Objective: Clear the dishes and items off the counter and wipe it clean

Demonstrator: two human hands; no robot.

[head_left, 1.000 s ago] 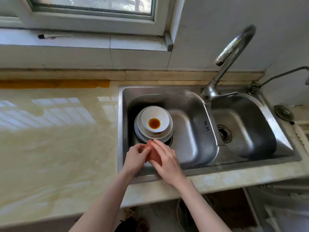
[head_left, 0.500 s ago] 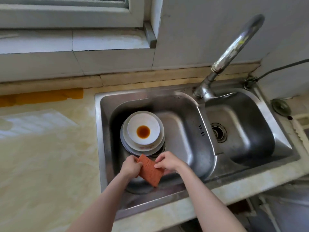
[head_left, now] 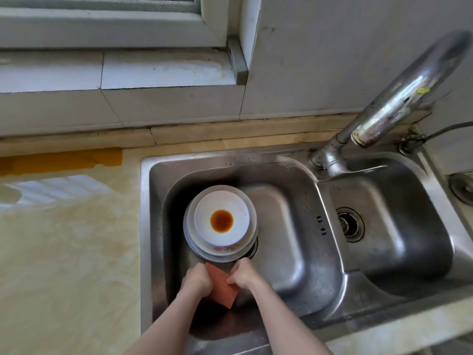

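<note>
**The sponge is held; the desk lies leftward**

Its long axis slants far-left to near-right between the left hand and right hand, each gripping an edge. The desk sits beyond the left hand, the nearer one.

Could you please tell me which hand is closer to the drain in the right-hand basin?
The right hand. Both hold the orange sponge in the left basin; the right hand is on the sponge's side toward the drain, the left hand on its far side.
</note>
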